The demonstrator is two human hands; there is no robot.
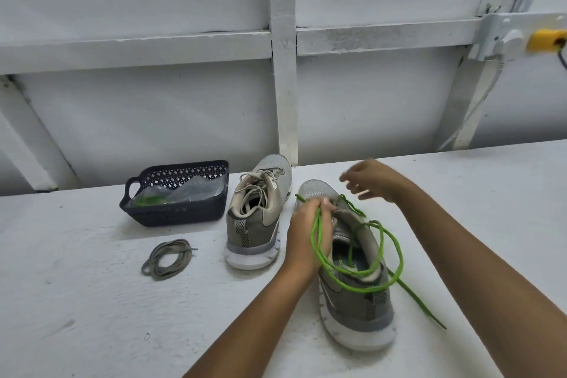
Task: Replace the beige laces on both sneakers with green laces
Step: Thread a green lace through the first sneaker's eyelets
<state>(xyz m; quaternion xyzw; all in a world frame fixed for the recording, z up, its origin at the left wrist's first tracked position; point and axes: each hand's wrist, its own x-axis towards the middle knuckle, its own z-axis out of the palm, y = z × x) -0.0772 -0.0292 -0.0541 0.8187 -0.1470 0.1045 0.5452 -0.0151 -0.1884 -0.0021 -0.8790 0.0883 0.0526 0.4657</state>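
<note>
A bag (196,189) is kept in the basket (171,215). A green lace (314,235) is pinched by the left hand (300,242); the right hand (372,179) is spread.

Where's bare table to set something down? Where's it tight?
Free: table front-left, nearer than the beige lace coil; left of the basket; far right, beyond the right hand. Tight: between the left sneaker and right sneaker, where the left hand grips the green lace; its loops spill rightward.
</note>
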